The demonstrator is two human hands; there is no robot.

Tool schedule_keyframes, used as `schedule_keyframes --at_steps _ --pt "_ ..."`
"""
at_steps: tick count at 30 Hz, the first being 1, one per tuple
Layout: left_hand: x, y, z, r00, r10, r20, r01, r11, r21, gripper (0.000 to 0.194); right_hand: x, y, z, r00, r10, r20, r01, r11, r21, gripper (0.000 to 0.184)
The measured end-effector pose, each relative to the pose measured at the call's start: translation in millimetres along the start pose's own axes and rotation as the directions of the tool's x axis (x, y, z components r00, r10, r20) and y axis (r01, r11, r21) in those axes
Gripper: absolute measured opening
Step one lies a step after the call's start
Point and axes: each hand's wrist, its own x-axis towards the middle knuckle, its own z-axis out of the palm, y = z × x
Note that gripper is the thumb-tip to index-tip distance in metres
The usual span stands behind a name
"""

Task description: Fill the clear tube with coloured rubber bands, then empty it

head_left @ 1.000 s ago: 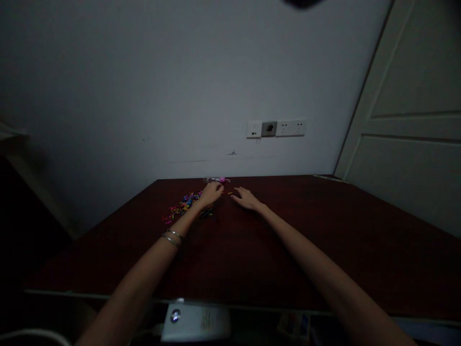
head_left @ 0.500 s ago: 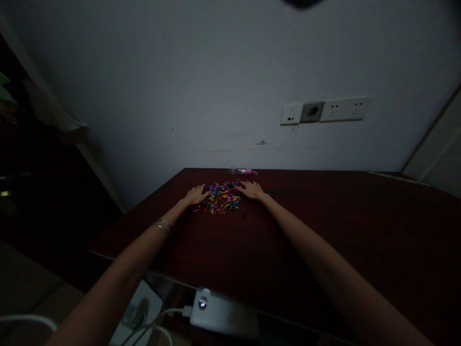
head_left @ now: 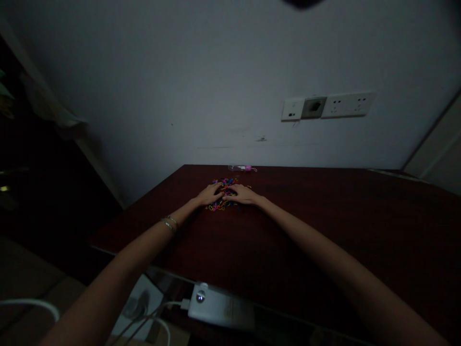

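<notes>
Left hand [head_left: 210, 195] and right hand [head_left: 244, 195] over colourful bands [head_left: 218, 206]
Both loosely spread, the bands under and between them on the counter [head_left: 324, 202], a clear tube [head_left: 238, 168] lying behind

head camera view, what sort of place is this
Likely a room in a home, perhaps a small office: a dark reddish table against a pale wall, a row of sockets on it, and a white cabled device.

Colourful pile [head_left: 217, 207] at frame centre is partly hidden by left hand [head_left: 209, 195] and right hand [head_left: 244, 194], pieces too small to identify. Bottom edge crops both forearms [head_left: 326, 252]. Dark blob [head_left: 302, 3] at top edge: blurred, cut off, unidentifiable.
</notes>
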Motion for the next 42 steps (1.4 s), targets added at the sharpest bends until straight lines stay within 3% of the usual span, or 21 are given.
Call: schedule_keyframes --at_steps 3,8,15,23,33,42 --pt "-2 6 -1.0 0.998 0.058 -0.009 -0.058 0.998 -0.005 0.05 -6 -9 2 0.999 -0.034 0.016 0.035 0.998 -0.053 0.078" --pt "-12 12 -9.1 0.999 0.036 0.024 -0.035 0.999 -0.03 0.047 -16 -19 8 0.998 -0.058 -0.006 0.056 0.982 -0.178 0.08" --pt "-32 15 -15.3 0.978 0.197 0.073 -0.201 0.977 0.067 0.047 -12 -18 9 0.995 -0.091 -0.041 0.079 0.97 -0.228 0.06" --pt "-35 26 -8.6 0.998 0.056 0.043 -0.061 0.991 0.123 0.038 -8 -22 8 0.999 -0.032 -0.009 0.029 0.973 -0.23 0.047" --pt "-12 27 0.7 0.998 -0.014 0.06 -0.002 0.964 0.265 0.035 6 -27 11 0.999 0.052 0.006 -0.048 0.956 -0.29 0.036" --pt "9 28 -1.1 0.999 -0.002 -0.04 0.008 0.987 0.161 0.033 12 -18 -3 0.997 0.077 -0.019 -0.08 0.967 -0.243 0.03"
